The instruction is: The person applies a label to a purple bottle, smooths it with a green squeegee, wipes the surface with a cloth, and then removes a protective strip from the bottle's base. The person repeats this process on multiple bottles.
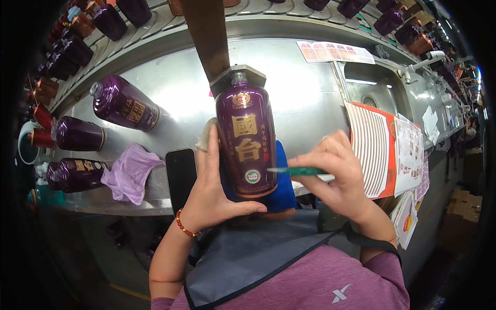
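A glossy purple liquor bottle with a clear glass neck lies or leans in front of me. It bears large gold characters and a round green-and-white sticker near its base. My left hand grips its left side and base, thumb across the bottom. Between finger and bottle shows a greyish cloth piece. In my right hand is a slim green tool with a thin pale tip, which overlaps the bottle's lower right edge; contact cannot be told. Blue cloth lies under the bottle.
More purple bottles stand left on the steel worktop, near a lilac cloth and a black phone. A brown post rises beyond the bottle. Sticker sheets lie right, by a sink. A bottle conveyor runs behind.
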A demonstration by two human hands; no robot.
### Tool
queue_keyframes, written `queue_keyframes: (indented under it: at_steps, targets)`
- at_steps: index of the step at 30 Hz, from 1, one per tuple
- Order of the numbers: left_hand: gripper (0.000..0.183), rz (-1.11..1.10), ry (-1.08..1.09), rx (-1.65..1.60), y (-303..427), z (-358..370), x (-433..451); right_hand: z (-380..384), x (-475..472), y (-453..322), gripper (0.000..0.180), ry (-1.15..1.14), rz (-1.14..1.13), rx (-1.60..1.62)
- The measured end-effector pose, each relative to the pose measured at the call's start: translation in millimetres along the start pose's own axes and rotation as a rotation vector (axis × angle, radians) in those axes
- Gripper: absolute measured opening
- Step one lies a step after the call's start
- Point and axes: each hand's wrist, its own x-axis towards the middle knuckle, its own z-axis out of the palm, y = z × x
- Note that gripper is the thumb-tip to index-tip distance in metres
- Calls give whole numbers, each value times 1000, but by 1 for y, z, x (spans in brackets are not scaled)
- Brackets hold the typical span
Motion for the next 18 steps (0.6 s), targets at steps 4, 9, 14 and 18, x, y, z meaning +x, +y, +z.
queue_keyframes:
  at_steps: [4,9,14,18]
  targets:
    - [156,-54,73,-211,3,-2,9,5,11,7,29,68,118,153]
    - [142,-105,122,-298,7,10,15,11,19,7,29,138,43,101]
    - [129,-86,176,-220,9,16,15,26,24,-1,36,179,-151,-2]
    - [128,-95,201,-211,11,19,14,28,26,-1,35,187,-324,-184]
